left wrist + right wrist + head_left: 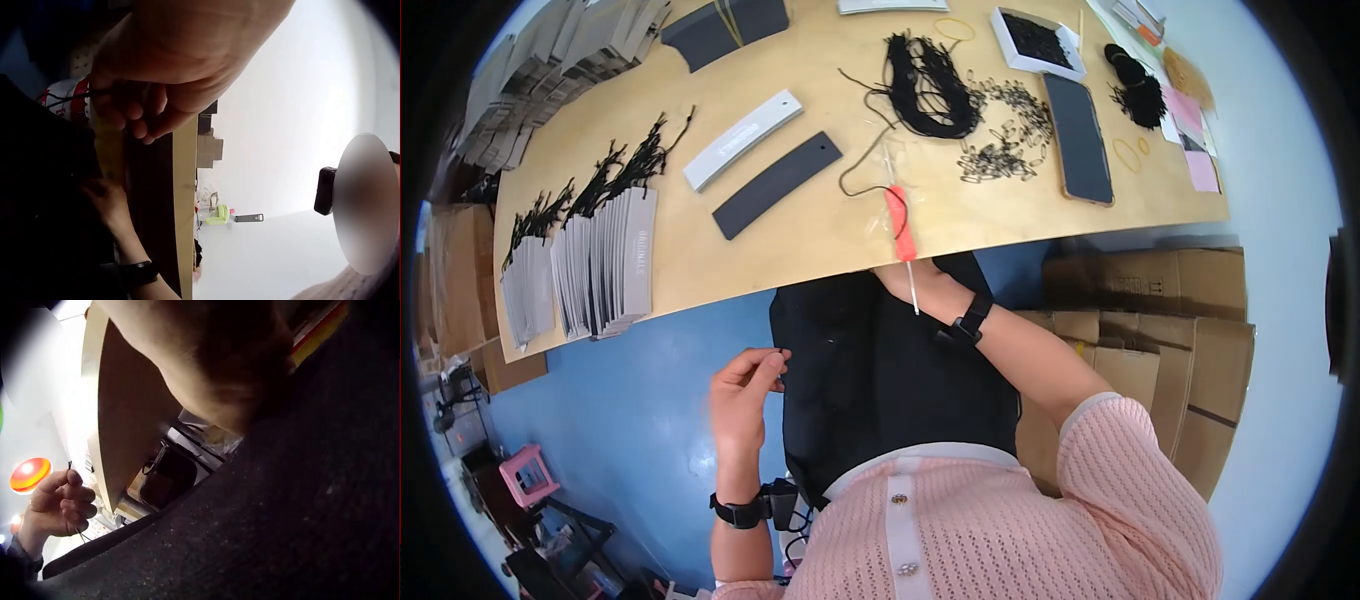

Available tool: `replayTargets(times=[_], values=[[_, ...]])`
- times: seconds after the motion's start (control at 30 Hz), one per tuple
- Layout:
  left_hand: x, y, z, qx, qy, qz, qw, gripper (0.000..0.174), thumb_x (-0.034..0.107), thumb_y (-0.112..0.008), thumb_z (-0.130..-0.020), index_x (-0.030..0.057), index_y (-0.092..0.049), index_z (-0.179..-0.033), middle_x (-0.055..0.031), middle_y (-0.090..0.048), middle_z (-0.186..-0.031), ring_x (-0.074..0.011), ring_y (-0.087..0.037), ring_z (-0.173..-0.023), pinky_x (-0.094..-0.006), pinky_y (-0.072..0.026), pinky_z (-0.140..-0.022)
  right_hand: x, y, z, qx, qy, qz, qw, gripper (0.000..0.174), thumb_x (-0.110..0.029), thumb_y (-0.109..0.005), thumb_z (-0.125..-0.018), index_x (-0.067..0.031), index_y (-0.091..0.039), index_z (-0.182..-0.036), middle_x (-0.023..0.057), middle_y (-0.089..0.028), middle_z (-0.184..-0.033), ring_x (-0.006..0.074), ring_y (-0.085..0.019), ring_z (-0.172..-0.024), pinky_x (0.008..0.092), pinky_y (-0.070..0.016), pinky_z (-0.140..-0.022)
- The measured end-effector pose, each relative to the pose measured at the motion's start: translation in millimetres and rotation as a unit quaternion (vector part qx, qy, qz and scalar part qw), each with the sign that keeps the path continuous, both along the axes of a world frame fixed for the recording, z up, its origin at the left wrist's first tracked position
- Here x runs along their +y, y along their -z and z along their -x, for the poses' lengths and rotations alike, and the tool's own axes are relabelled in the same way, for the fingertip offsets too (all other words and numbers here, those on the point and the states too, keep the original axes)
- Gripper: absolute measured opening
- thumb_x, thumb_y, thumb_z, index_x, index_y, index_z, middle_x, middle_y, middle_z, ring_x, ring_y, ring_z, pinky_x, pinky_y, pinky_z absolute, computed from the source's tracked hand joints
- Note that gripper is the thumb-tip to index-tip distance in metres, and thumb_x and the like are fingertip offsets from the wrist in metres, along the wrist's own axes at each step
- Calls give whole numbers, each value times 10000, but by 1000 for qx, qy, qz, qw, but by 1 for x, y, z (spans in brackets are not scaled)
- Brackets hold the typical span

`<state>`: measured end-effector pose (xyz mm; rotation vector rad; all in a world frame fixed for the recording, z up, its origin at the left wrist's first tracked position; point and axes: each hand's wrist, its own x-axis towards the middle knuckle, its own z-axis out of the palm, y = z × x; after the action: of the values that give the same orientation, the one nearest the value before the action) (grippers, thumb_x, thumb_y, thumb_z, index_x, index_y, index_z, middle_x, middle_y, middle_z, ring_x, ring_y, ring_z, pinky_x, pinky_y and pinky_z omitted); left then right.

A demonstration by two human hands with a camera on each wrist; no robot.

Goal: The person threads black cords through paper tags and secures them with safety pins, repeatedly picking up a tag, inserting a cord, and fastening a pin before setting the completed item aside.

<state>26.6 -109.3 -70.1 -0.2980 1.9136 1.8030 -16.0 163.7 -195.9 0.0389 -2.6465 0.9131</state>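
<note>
My left hand (745, 395) is raised beside the black cloth (900, 370) over my lap, left of it in the head view. Its thumb and fingertips pinch a thin black cord (78, 97), which runs off toward the cloth in the left wrist view. A short end of that cord pokes above the fingertips in the right wrist view. My right hand (910, 282) is low at the table's front edge, against the black cloth. Its fingers are partly hidden in the head view and dark in the right wrist view; I cannot tell what they hold.
On the wooden table (830, 230) lie a red-handled tool (901, 225), overhanging the front edge, black cords (935, 110), small wire clips (1005, 150), a phone (1080, 140) and two tag strips (775, 185). Corded grey tags (610, 265) stand left. Cardboard boxes (1140, 350) lean at right.
</note>
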Motion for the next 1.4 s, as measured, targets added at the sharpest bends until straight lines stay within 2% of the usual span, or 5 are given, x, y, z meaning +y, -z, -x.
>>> replayTargets(times=[0.33, 0.53, 0.6, 0.83, 1.4], values=[[15, -10, 6, 1, 37, -10, 999, 94, 63, -682, -921, -17, -728, -938, -79, -716, -905, -112, -610, -786, -256, -495, -675, -5, -66, -39, -228, -177, -71, 955, 196, -108, -587, -914, -5, -603, -1079, 171, -664, -1034, 368, -661, -934, 454, -532, -820], [36, -32, 2, 67, 69, -20, 995, 66, -35, -684, -897, -30, -728, -946, -60, -685, -898, -98, -634, -832, -237, -497, -720, -30, -135, -96, -285, -102, 477, 825, 162, -146, -694, -949, -39, -578, -981, 34, -652, -842, 98, -612, -725, 268, -492, -623], [44, -40, -1, 105, 71, -35, 991, 70, -67, -680, -887, -38, -725, -931, -65, -669, -915, -108, -633, -831, -245, -505, -733, -31, -157, -101, -309, -59, 662, 680, 131, -142, -660, -982, -62, -555, -984, 12, -645, -853, 52, -580, -707, 215, -474, -612], [56, -57, -8, 183, 109, -3, 977, 102, -66, -693, -865, -18, -737, -944, -65, -671, -906, -123, -630, -816, -244, -503, -711, -34, -171, -102, -291, -28, 762, 578, 151, -174, -682, -969, -80, -565, -981, 49, -684, -880, 76, -592, -679, 223, -463, -591], [64, -65, -16, 204, 113, -7, 972, 87, -20, -728, -854, 0, -757, -934, -59, -694, -828, -126, -624, -760, -253, -471, -668, -30, -185, -111, -279, -35, 696, 661, 201, -205, -691, -967, -42, -574, -979, 44, -662, -859, 63, -589, -696, 211, -484, -596]])
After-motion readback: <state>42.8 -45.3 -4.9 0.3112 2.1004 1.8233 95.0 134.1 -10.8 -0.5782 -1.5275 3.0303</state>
